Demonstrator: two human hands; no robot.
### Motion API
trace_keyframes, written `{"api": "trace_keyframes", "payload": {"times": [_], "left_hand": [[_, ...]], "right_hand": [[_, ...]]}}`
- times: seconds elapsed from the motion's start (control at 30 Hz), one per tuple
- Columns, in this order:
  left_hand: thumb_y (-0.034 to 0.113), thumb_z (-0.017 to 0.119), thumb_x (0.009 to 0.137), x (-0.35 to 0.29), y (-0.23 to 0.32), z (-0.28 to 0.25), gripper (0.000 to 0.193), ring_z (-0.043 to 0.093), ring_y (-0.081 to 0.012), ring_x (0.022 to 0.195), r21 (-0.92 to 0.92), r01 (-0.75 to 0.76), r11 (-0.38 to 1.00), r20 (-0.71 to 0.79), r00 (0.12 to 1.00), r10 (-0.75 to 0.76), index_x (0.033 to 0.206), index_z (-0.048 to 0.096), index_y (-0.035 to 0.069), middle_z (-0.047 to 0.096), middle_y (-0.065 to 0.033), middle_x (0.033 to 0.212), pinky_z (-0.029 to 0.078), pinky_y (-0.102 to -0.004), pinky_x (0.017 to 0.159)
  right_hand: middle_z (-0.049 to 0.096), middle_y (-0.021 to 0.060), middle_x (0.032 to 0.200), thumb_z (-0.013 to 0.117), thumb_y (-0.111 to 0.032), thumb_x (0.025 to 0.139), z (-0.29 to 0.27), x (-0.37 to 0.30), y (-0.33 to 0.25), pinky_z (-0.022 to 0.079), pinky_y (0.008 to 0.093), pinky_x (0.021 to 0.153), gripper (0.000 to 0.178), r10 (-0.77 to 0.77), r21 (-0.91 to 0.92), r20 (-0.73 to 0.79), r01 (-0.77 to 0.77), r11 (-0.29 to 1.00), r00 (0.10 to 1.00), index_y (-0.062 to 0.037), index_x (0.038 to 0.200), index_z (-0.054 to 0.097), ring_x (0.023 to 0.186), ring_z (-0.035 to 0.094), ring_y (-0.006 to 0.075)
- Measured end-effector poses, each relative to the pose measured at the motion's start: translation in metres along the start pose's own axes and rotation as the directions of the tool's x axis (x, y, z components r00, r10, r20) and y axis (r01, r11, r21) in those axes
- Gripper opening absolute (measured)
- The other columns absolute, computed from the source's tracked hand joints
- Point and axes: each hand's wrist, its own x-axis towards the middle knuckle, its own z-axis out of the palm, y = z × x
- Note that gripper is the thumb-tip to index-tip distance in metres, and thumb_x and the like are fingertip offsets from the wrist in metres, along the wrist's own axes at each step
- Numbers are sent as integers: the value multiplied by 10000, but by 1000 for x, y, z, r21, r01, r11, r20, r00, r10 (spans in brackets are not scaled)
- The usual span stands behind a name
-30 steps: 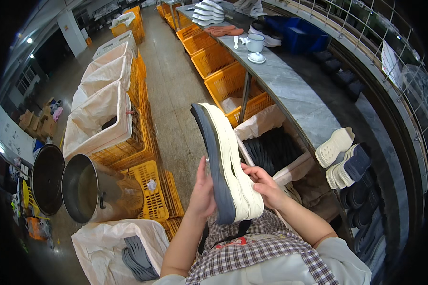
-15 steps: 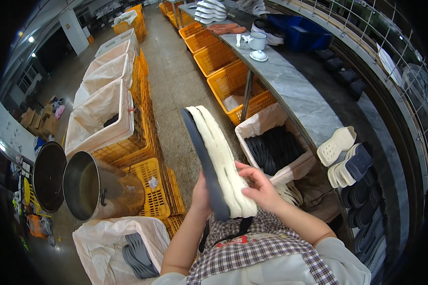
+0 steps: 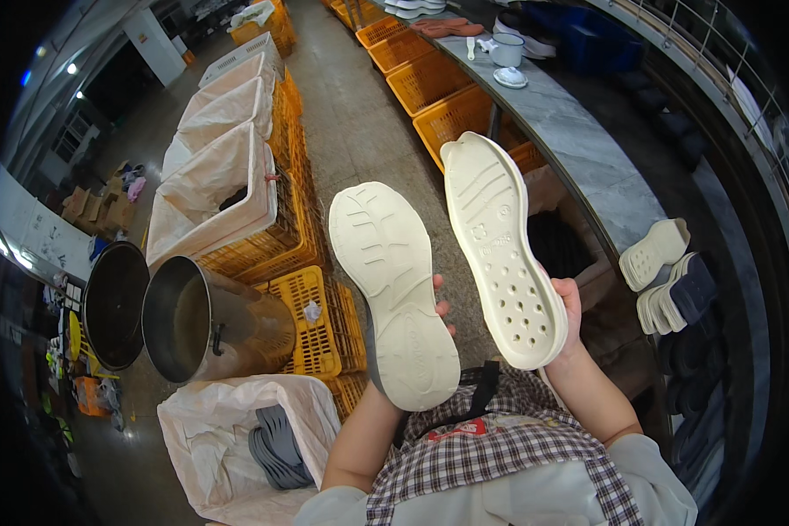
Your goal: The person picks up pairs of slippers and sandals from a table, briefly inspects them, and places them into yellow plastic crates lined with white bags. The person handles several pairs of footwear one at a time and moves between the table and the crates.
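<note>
My left hand (image 3: 442, 307) grips a cream shoe sole (image 3: 394, 280) with its ridged tread side facing me. A dark grey edge shows behind it, so at least one more sole lies underneath. Only the fingertips appear past the sole's right edge. In my right hand (image 3: 570, 320), another cream shoe sole (image 3: 505, 254) is held by its heel end. Its hollow inner face is toward me, with a raised rim, slanted ribs and a group of small holes. The two cream soles are apart, side by side in front of my checked apron (image 3: 465, 451).
Cream soles (image 3: 653, 254) and dark soles lie on the grey bench (image 3: 579, 131) at right, with a white mug (image 3: 506, 50) farther along. At left stand lined yellow crates (image 3: 298, 210), a metal drum (image 3: 237, 324) and a lined bin (image 3: 184, 438) holding grey soles.
The stack held by both hands has been parted. My right hand has drawn one cream sole away to the right, and the left hand's soles have turned tread side toward me.
</note>
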Motion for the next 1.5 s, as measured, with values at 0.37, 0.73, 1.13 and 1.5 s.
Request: {"api": "trace_keyframes", "payload": {"times": [0.37, 0.73, 1.13, 1.5], "left_hand": [[259, 449, 952, 19, -16, -2, 325, 625, -184, 726, 516, 60, 855, -474, 851, 226, 1135, 524, 0, 604, -104, 910, 537, -291, 631], [263, 541, 889, 9, -2, 1, 454, 470, -205, 831, 59, -49, 997, -68, 996, 53, 1213, 434, -36, 503, -136, 1059, 407, -290, 656], [235, 517, 904, 10, -5, 11, 415, 456, -195, 843, 109, -35, 993, -16, 999, 37, 1219, 439, -24, 486, -132, 1135, 396, -292, 653], [339, 406, 974, 22, -21, -17, 355, 597, -209, 971, 439, 373, 818, -525, 845, -104, 1208, 482, 83, 585, -102, 1087, 525, -347, 826]], "right_hand": [[333, 189, 1369, 642, -110, 779, 6, 1, 37, 347, 393, 1034, 678, 49, -472, 39, -25, 881, 998, -43, 1329, 251, 1260, 385, 280], [429, 164, 1346, 526, -174, 770, -15, 0, 23, 440, 469, 985, 684, 30, 62, 89, -35, 997, 996, -97, 1395, 258, 1205, 482, 312], [433, 166, 1340, 524, -141, 749, -18, -5, 20, 429, 472, 995, 687, 30, -11, 49, -30, 1000, 998, -92, 1384, 267, 1206, 480, 316], [394, 88, 1320, 532, -141, 861, -28, -7, 31, 337, 309, 1014, 537, 7, -737, -25, -23, 676, 1000, -22, 1336, 312, 1243, 375, 193]]}}
